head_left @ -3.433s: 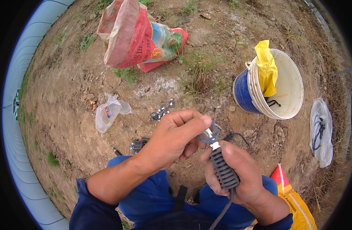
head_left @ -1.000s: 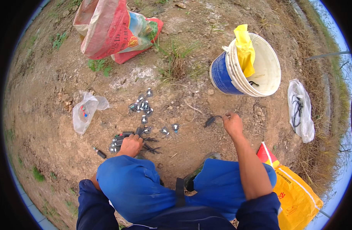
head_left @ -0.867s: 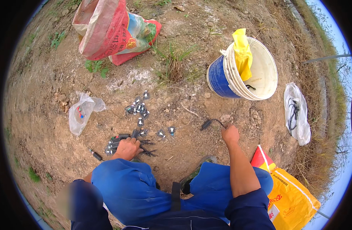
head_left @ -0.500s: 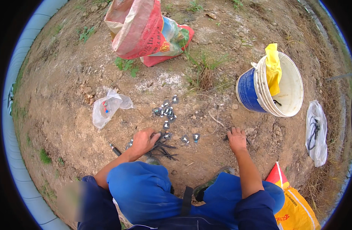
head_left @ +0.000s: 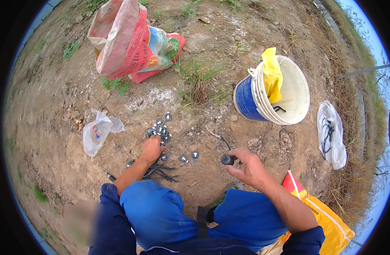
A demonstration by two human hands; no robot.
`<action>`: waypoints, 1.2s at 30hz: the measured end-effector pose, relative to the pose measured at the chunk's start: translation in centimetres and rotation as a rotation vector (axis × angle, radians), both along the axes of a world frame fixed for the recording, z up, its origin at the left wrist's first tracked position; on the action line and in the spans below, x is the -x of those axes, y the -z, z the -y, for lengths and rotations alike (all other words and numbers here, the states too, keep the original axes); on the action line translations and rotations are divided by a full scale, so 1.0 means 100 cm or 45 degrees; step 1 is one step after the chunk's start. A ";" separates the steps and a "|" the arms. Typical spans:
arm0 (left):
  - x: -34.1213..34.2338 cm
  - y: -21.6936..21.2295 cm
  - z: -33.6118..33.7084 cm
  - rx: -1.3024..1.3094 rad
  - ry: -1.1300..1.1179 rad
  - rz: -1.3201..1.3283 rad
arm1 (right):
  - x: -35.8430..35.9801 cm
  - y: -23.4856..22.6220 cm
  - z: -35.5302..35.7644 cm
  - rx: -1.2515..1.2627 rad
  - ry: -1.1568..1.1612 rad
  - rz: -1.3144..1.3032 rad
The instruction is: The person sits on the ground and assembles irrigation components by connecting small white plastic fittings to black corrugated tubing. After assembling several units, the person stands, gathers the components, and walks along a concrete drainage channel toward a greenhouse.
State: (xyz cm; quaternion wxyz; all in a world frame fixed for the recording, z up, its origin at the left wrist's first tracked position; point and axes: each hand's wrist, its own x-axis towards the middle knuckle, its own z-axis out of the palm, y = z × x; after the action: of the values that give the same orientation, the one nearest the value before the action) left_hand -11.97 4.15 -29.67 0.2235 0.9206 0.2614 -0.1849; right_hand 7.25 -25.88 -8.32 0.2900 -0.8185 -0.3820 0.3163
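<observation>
Two hands (head_left: 152, 148) (head_left: 250, 169), one bucket (head_left: 248, 98)

The left grip (head_left: 152, 148) reaches low with its back up, fingers pointing away from the body; their tips are too hidden to tell whether they close. Behind it the bare left forearm (head_left: 132, 173) slants back and out to the left into a dark left sleeve (head_left: 114, 223). Well apart, to its right and slightly nearer the body, the right grip (head_left: 248, 168) pinches, thumb on the near side, fingers opposite. The bare right forearm (head_left: 290, 208) runs back and rightward from that grip. Bent knees (head_left: 156, 208) lie behind both grips.
</observation>
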 end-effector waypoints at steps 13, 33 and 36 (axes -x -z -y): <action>0.026 -0.003 -0.018 0.320 -0.347 0.082 | 0.017 -0.025 -0.026 -0.252 0.489 -1.158; -0.074 -0.300 0.006 1.530 -0.115 0.651 | 0.005 -0.100 -0.054 -0.655 0.260 -1.136; -0.080 -0.328 0.022 1.465 -0.067 0.714 | 0.007 -0.107 -0.062 -0.745 0.242 -0.982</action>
State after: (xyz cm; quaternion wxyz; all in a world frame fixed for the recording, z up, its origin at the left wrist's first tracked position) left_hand -3.97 1.90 3.10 0.7463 0.6601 0.0745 -0.0423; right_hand 6.52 -19.65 2.39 0.6556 -0.5572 -0.2433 0.4478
